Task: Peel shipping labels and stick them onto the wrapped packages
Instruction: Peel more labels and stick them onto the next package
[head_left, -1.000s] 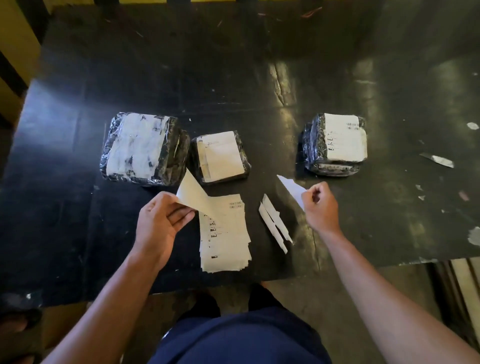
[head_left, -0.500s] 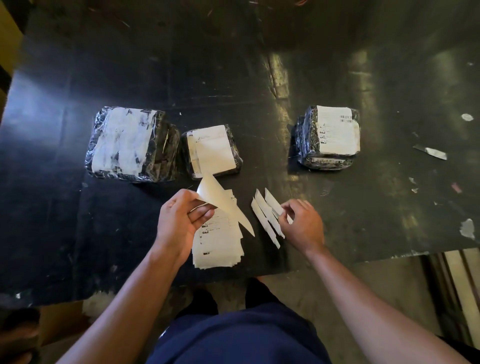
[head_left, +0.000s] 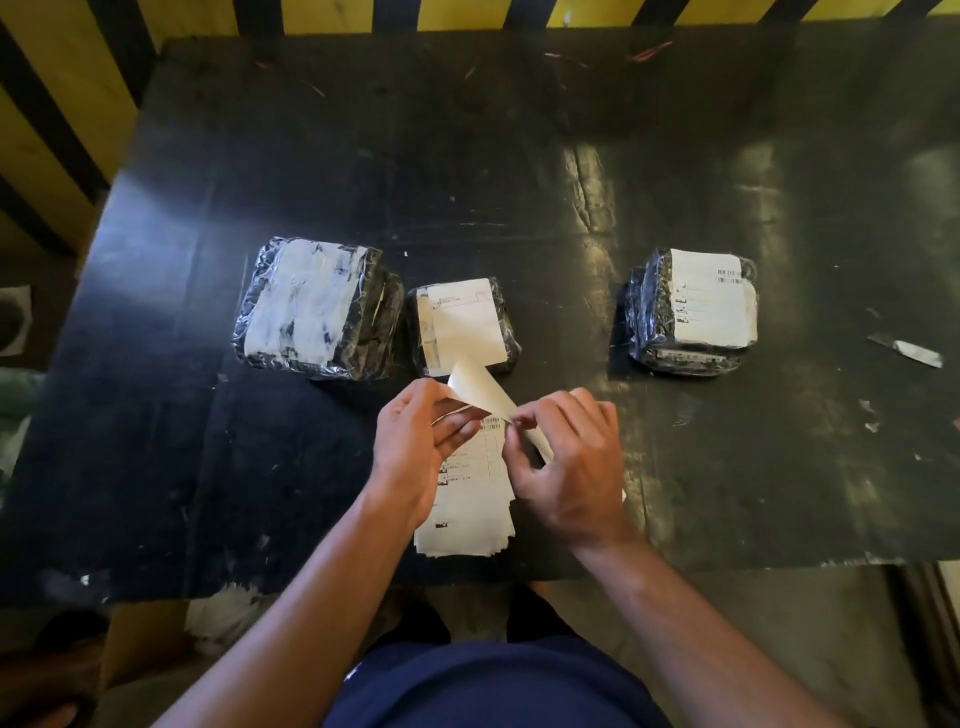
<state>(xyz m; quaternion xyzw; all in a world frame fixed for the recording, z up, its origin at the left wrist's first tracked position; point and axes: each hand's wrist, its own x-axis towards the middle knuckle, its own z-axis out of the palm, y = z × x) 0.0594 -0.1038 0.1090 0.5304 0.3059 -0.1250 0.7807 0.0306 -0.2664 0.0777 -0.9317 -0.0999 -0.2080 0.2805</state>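
Three packages in black plastic wrap lie on the black table (head_left: 519, 156): a large left package (head_left: 317, 306) with a torn white patch, a small middle package (head_left: 462, 325) bearing a label, and a right package (head_left: 693, 309) with a printed label. Just in front of the middle package, my left hand (head_left: 421, 447) and my right hand (head_left: 566, 457) both pinch one curled white label (head_left: 480, 389). Under my hands lies a stack of printed labels (head_left: 467, 509), partly hidden by them.
Small paper scraps (head_left: 906, 351) lie on the table at the far right. A yellow and black striped wall (head_left: 67, 93) runs behind and to the left. The table's near edge is at my legs, with white paper waste (head_left: 223, 618) on the floor.
My right hand has dropped the backing strip beside the stack and moved left to join my left hand on the curled label. The camera view has tilted up, showing the striped wall.
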